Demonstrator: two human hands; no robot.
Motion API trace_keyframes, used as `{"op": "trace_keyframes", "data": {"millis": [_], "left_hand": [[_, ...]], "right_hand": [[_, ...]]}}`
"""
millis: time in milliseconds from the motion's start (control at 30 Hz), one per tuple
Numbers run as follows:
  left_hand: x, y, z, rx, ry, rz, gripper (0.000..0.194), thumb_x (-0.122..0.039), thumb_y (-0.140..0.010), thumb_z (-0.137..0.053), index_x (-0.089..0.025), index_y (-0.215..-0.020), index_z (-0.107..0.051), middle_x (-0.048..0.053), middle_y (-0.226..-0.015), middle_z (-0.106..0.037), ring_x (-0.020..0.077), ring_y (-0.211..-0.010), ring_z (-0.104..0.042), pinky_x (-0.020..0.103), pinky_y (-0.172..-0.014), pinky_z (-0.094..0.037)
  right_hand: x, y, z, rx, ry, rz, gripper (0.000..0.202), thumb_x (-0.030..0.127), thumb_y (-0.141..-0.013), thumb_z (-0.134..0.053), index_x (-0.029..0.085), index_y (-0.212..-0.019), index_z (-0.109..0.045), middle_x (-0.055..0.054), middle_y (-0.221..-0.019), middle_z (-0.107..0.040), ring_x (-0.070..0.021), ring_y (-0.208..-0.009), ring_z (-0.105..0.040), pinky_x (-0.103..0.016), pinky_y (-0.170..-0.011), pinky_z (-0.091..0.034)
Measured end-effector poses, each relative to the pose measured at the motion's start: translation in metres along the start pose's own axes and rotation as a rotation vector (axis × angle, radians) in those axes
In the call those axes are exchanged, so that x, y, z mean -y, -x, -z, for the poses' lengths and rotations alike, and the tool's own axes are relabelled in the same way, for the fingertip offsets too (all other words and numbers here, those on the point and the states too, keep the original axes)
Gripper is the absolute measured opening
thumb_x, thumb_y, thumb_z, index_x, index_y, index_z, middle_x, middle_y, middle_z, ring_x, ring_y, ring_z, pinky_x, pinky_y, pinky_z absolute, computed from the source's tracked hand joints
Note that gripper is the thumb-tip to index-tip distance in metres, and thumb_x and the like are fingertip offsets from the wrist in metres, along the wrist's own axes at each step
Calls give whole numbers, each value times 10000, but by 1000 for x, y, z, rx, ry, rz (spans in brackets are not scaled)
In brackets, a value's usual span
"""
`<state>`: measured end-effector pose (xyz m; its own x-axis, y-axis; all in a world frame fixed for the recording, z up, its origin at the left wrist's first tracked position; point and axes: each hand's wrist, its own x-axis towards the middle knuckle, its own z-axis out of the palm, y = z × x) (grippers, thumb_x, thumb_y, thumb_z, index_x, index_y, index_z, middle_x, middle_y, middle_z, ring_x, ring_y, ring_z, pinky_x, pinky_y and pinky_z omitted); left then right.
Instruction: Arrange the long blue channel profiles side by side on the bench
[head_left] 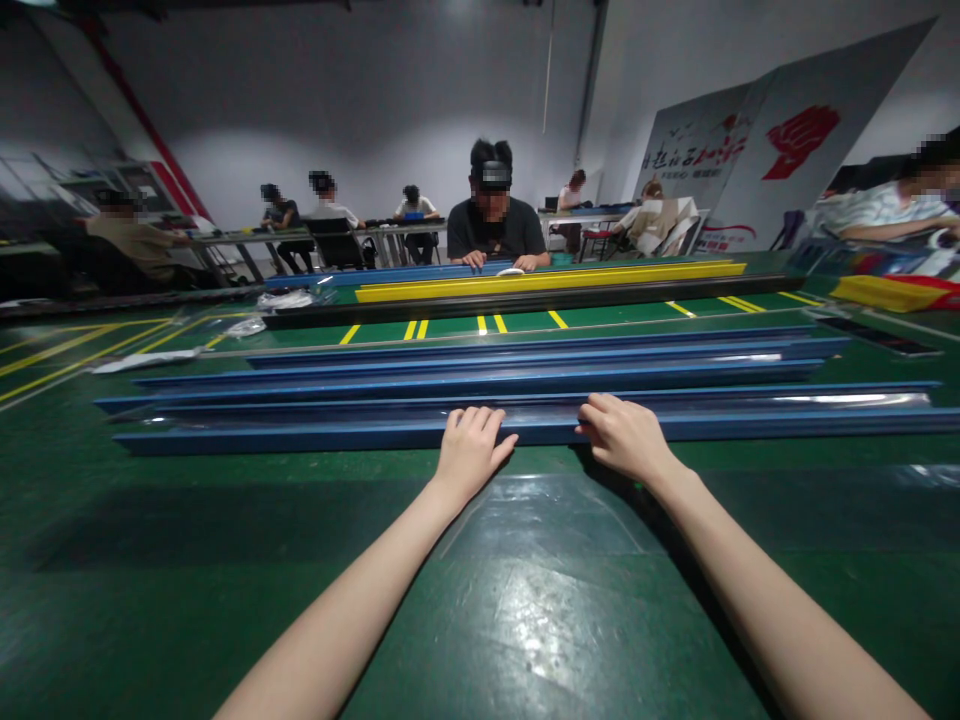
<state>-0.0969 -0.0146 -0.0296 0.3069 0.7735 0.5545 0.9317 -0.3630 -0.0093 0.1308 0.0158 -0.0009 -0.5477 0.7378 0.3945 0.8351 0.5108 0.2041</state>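
Observation:
A long blue channel-shaped strip (337,437) lies crosswise on the green table, with a shiny transparent film (825,401) along its trough. My left hand (471,448) rests over the near wall of this channel, its fingers stretched forward and its thumb apart. Farther right, my right hand (626,437) is closed at the same near wall, fingers curled. What it pinches, if anything, is hidden. Between my forearms and the channel, a flat transparent plastic sheet (540,515) lies on the table.
More blue channels (465,378) lie parallel just beyond. Farther back are a yellow strip (555,280), a black strip (525,300) and crumpled plastic (289,300). A person (495,230) sits opposite. A phone-like dark slab (877,336) and yellow tray (889,292) are at right.

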Motion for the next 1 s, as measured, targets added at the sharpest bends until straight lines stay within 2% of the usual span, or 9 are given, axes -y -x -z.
{"op": "trace_keyframes", "data": {"millis": [200, 367, 567, 767, 900, 1000], "left_hand": [[0, 0, -1, 17, -73, 67, 356, -454, -824, -482, -174, -1030, -554, 73, -985, -619, 224, -925, -507, 377, -815, -320], [-1, 0, 0, 25, -89, 73, 351, -457, -816, -494, -175, -1015, -556, 73, -976, -614, 227, -921, -503, 379, -816, -318], [-1, 0, 1, 30, -90, 71, 325, -460, -822, -478, -178, -955, -570, 75, -957, -607, 227, -908, -503, 375, -799, -326], [-2, -1, 0, 27, -84, 71, 323, -457, -821, -481, -180, -959, -572, 78, -945, -605, 231, -899, -504, 379, -792, -331], [-2, -1, 0, 23, -79, 70, 322, -450, -816, -492, -183, -979, -570, 77, -948, -606, 232, -905, -506, 379, -789, -333], [-2, -1, 0, 25, -75, 69, 340, -449, -818, -491, -179, -1011, -561, 78, -962, -606, 229, -909, -508, 376, -789, -336]], "right_hand": [[-16, 6, 1, 14, 23, -45, 152, 258, -794, -445, 183, -700, -538, -44, -769, -561, -145, -688, -477, -270, -565, -250], [-16, 6, 0, 7, 2, -78, 179, 300, -795, -455, 185, -695, -548, -42, -770, -569, -153, -711, -491, -265, -596, -280], [-15, 8, -4, -29, -51, -48, 217, 338, -822, -426, 182, -767, -568, -50, -799, -587, -176, -773, -507, -273, -663, -316], [9, -3, -11, -44, -144, 54, 309, 436, -866, -373, 185, -843, -551, -58, -825, -588, -179, -789, -510, -270, -694, -331], [26, -12, -13, -85, -107, 77, 268, 368, -880, -379, 176, -808, -551, -66, -807, -583, -174, -767, -493, -267, -664, -307], [28, -14, -13, -80, -72, 64, 252, 340, -879, -389, 173, -770, -544, -60, -773, -575, -166, -740, -485, -269, -637, -287]]}}
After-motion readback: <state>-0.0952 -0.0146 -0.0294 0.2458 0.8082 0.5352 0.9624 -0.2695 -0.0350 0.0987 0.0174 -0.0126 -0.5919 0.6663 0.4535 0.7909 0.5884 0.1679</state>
